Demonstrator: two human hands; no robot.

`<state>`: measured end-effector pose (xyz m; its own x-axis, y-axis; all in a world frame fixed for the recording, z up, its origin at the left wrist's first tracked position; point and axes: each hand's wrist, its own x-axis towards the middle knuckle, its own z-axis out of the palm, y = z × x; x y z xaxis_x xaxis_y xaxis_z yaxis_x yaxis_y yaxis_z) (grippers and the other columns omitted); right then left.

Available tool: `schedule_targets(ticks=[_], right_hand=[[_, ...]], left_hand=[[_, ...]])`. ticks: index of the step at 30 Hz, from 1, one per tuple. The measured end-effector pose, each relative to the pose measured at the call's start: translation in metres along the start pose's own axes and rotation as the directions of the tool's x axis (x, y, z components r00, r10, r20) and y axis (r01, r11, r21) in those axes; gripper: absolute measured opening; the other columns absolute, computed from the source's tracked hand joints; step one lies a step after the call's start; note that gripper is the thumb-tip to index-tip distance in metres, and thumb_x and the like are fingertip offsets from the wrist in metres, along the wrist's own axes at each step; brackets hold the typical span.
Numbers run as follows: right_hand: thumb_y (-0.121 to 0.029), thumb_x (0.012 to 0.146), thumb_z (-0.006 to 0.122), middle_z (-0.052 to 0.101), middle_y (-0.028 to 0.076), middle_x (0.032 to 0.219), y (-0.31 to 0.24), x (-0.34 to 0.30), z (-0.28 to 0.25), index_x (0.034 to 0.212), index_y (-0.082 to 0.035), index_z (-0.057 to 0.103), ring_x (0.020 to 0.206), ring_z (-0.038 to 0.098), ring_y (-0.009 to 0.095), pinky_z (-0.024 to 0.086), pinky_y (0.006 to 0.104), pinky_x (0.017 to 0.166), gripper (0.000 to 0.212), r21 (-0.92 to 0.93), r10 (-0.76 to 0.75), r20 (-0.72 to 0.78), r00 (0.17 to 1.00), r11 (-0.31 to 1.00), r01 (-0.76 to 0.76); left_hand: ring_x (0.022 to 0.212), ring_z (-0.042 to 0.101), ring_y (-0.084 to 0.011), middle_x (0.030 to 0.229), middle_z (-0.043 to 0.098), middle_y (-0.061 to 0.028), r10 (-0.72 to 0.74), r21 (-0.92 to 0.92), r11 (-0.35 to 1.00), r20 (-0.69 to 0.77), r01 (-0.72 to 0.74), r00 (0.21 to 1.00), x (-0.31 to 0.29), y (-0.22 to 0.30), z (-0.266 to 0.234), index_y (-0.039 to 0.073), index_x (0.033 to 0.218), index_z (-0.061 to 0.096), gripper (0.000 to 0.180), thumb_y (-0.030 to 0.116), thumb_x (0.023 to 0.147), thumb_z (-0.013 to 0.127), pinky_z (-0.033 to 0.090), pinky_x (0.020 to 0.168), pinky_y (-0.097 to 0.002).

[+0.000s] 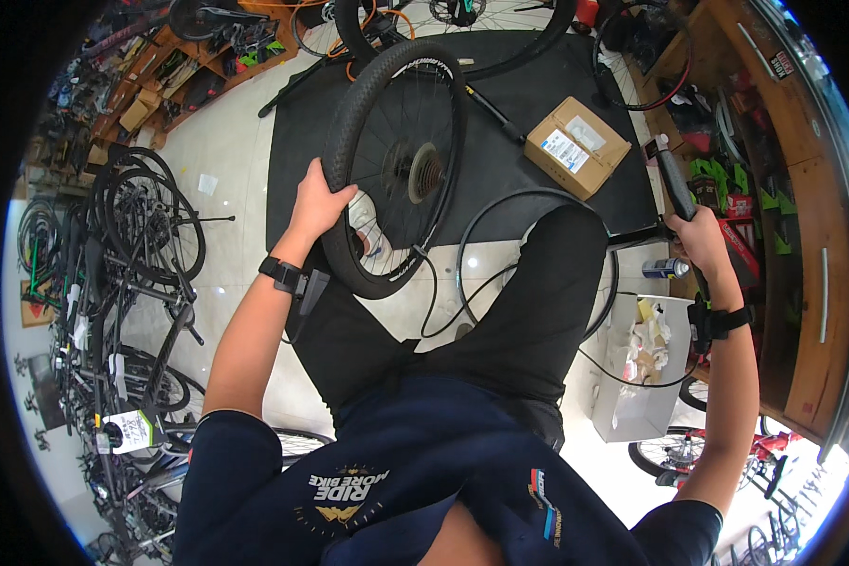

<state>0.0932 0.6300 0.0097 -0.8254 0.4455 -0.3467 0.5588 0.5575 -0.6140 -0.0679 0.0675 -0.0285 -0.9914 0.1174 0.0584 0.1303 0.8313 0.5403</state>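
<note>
My left hand (323,196) is closed round the left edge of the tyre of a bicycle wheel (351,156), which stands tilted between my legs. Spokes and a rear cassette (425,174) show inside its rim. A thin black hose (432,300) meets the wheel at the lower rim, near the valve, and loops over the floor by my knees. Out to the right, my right hand (701,236) grips a long black handle (673,176), seemingly a floor pump's, with a dark shaft running from it toward my knee. The pump's lower part is hidden behind my leg.
A cardboard box (577,148) lies on the black mat (519,71). Beside my right forearm are a spray can (665,269) and a bin of litter (617,413). Bicycles (151,226) crowd the left; a wooden cabinet (802,245) lines the right.
</note>
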Motion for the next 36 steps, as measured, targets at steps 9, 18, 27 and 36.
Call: schedule_targets(ticks=[9,18,27,36], right_hand=[[-0.028,0.083,0.076,0.063,0.013,0.063,-0.036,-0.027,-0.011,0.089,0.009,0.062,0.046,0.060,0.021,0.050,0.0356,0.047,0.040,-0.188,-0.131,-0.054,0.990,0.975,0.118],[-0.022,0.084,0.075,0.060,0.013,0.063,-0.118,-0.086,-0.085,0.089,0.009,0.060,0.053,0.061,0.021,0.049,0.0358,0.052,0.035,-0.281,-0.181,-0.057,0.982,0.947,0.158],[-0.032,0.082,0.073,0.062,0.024,0.071,-0.052,-0.039,-0.048,0.090,0.009,0.062,0.070,0.066,0.038,0.052,0.0435,0.070,0.043,-0.284,-0.193,-0.123,0.973,0.947,0.152],[-0.038,0.081,0.074,0.069,0.030,0.098,-0.020,-0.019,0.004,0.100,0.006,0.066,0.097,0.068,0.044,0.054,0.0495,0.087,0.048,-0.413,-0.179,-0.203,0.963,0.907,0.082]], left_hand=[[0.114,0.063,-0.0464,0.117,0.063,-0.0362,-0.008,-0.004,1.000,0.045,0.008,0.999,0.010,0.008,0.005,-0.015,0.135,0.042,0.073,0.020,0.080,0.076,0.050,0.096,-0.0443],[0.106,0.064,-0.0491,0.109,0.065,-0.0359,0.009,-0.009,1.000,0.007,-0.009,1.000,0.007,0.012,0.005,-0.013,0.123,0.046,0.060,0.015,0.078,0.073,0.052,0.090,-0.0467],[0.111,0.064,-0.0475,0.114,0.064,-0.0367,0.031,-0.007,1.000,-0.009,-0.031,0.999,0.010,0.008,0.010,-0.016,0.134,0.042,0.072,0.017,0.079,0.075,0.052,0.094,-0.0447],[0.107,0.062,-0.0515,0.108,0.064,-0.0375,0.083,-0.026,0.996,-0.034,-0.084,0.996,0.006,0.009,0.005,-0.014,0.120,0.046,0.060,0.017,0.078,0.075,0.052,0.089,-0.0486]])
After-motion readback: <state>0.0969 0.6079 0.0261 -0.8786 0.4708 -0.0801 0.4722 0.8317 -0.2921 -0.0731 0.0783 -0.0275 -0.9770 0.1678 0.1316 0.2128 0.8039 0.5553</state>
